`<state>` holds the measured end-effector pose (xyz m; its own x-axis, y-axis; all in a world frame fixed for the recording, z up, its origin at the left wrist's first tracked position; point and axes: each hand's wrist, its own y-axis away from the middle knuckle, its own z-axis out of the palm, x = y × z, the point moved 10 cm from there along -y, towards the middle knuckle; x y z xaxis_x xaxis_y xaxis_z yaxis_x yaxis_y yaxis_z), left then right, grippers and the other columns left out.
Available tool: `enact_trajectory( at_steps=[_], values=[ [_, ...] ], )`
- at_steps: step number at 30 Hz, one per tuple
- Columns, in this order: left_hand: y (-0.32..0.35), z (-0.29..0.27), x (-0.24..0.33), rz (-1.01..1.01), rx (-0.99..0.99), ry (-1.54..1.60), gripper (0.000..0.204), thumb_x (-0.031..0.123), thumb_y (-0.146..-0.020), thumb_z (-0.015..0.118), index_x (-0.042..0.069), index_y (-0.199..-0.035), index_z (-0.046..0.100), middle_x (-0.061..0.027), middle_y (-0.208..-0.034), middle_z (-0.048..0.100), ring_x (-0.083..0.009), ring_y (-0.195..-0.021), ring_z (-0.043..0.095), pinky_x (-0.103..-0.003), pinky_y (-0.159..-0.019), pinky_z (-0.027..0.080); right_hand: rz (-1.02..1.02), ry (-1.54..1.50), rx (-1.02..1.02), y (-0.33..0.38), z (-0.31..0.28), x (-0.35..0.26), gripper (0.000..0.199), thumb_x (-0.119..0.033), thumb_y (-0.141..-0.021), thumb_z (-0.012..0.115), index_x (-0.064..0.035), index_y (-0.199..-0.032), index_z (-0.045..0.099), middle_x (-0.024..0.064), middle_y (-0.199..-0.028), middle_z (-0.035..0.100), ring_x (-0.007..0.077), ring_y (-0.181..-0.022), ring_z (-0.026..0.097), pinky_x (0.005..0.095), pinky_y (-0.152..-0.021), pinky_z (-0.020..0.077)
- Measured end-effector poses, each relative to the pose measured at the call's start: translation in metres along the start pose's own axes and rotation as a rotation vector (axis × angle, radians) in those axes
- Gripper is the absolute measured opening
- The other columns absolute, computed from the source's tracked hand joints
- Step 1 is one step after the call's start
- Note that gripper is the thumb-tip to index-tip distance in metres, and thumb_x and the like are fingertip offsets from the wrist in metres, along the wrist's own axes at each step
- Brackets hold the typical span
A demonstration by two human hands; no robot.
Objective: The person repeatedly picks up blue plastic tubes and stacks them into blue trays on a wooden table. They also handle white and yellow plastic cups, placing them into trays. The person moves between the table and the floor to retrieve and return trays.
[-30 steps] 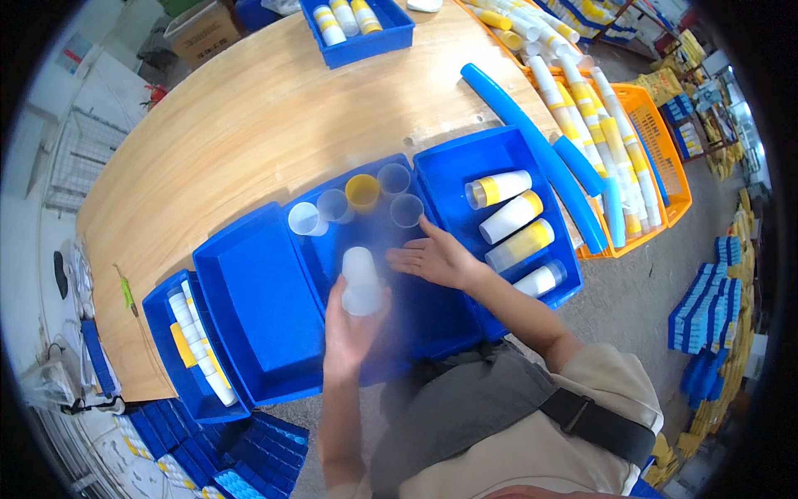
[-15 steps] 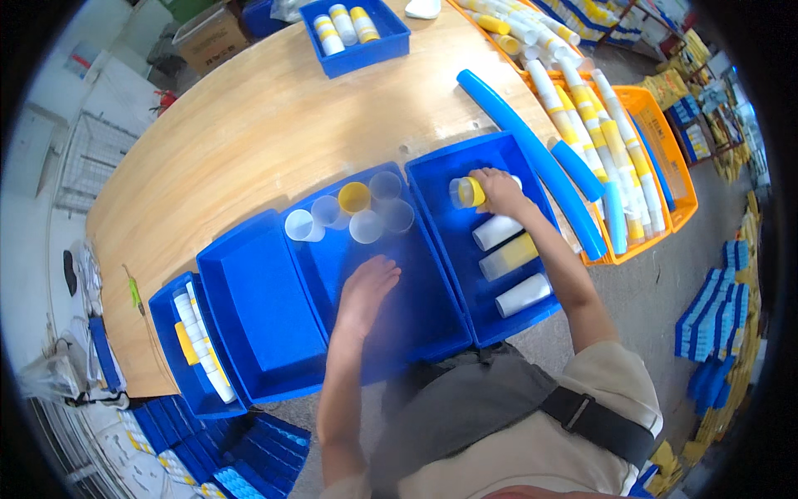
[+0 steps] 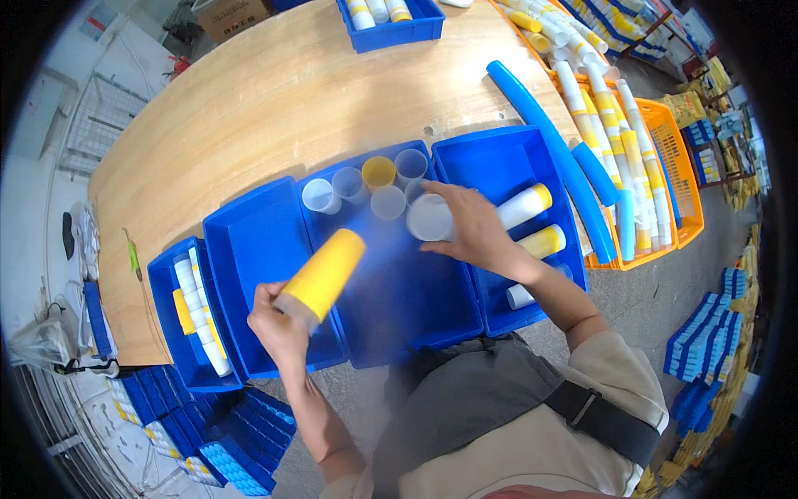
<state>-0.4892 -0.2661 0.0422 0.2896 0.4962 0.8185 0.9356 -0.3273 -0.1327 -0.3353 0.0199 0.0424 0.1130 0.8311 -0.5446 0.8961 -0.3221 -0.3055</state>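
Observation:
My left hand (image 3: 281,326) is closed around the lower end of a yellow plastic cup (image 3: 329,268), tilted up to the right over the second blue bin (image 3: 258,249). My right hand (image 3: 478,229) grips a translucent cup (image 3: 431,219) at the right side of the middle blue bin (image 3: 407,308). Several cups stand upright along that bin's far edge: a white cup (image 3: 318,195), a yellow cup (image 3: 378,171) and clear ones, one partly hidden behind the held cup. In the right blue bin (image 3: 490,158) lie a white cup with a yellow end (image 3: 525,208), a pale yellow cup (image 3: 542,241) and another white one.
The bins line the near edge of a wooden table (image 3: 249,100). A small blue bin (image 3: 237,370) with cup stacks stands at the left, and another blue tray (image 3: 399,35) at the back. Blue tubes (image 3: 549,154) and orange crates (image 3: 677,158) of stacked cups lie right.
My left hand, empty before, now holds a yellow cup further left. My right hand has moved left from the right bin to the middle bin with a translucent cup. The view has shifted slightly.

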Motion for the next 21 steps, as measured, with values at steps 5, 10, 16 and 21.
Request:
enact_trajectory(
  at_steps=[5, 10, 16, 21],
  values=[
    [-0.042, 0.052, -0.018, 0.140, -0.069, -0.424, 0.014, -0.007, -0.080, 0.061, -0.002, -0.092, 0.065, -0.0216, -0.083, 0.071, -0.0383, -0.073, 0.070, -0.042, -0.067, 0.055, -0.158, -0.316, -0.328, -0.027, 0.123, -0.027, 0.085, -0.022, -0.073, 0.090, -0.0095, -0.144, 0.044, 0.0153, -0.143, 0.053, 0.0363, -0.130, 0.054, 0.0483, -0.108, 0.0449],
    [-0.035, 0.036, 0.026, 0.217, 0.065, -0.392, 0.028, -0.010, -0.079, 0.057, 0.001, -0.097, 0.075, -0.0200, -0.090, 0.071, -0.0367, -0.077, 0.069, -0.045, -0.069, 0.055, -0.342, -0.181, -0.040, -0.035, 0.115, -0.064, 0.089, -0.034, -0.075, 0.087, -0.0088, -0.148, 0.041, 0.0158, -0.141, 0.053, 0.0344, -0.135, 0.050, 0.0540, -0.112, 0.0374],
    [0.011, 0.041, 0.035, 0.031, -0.271, -0.238, 0.032, -0.008, -0.080, 0.056, -0.002, -0.103, 0.077, -0.0231, -0.091, 0.075, -0.0288, -0.073, 0.075, -0.036, -0.071, 0.059, -0.133, -0.253, -0.155, 0.018, 0.107, -0.045, 0.069, -0.029, -0.080, 0.084, -0.0077, -0.138, 0.052, 0.0146, -0.133, 0.059, 0.0313, -0.126, 0.055, 0.0464, -0.106, 0.0429],
    [0.020, 0.139, -0.030, -0.236, -0.593, -0.062, 0.025, 0.005, -0.093, 0.061, -0.001, -0.114, 0.073, -0.0225, -0.096, 0.075, -0.0307, -0.076, 0.076, -0.036, -0.066, 0.058, -0.025, 0.050, -0.048, 0.044, 0.069, 0.045, 0.059, -0.017, -0.078, 0.080, -0.0064, -0.132, 0.057, 0.0141, -0.133, 0.059, 0.0344, -0.126, 0.054, 0.0478, -0.106, 0.0414]
  ],
)
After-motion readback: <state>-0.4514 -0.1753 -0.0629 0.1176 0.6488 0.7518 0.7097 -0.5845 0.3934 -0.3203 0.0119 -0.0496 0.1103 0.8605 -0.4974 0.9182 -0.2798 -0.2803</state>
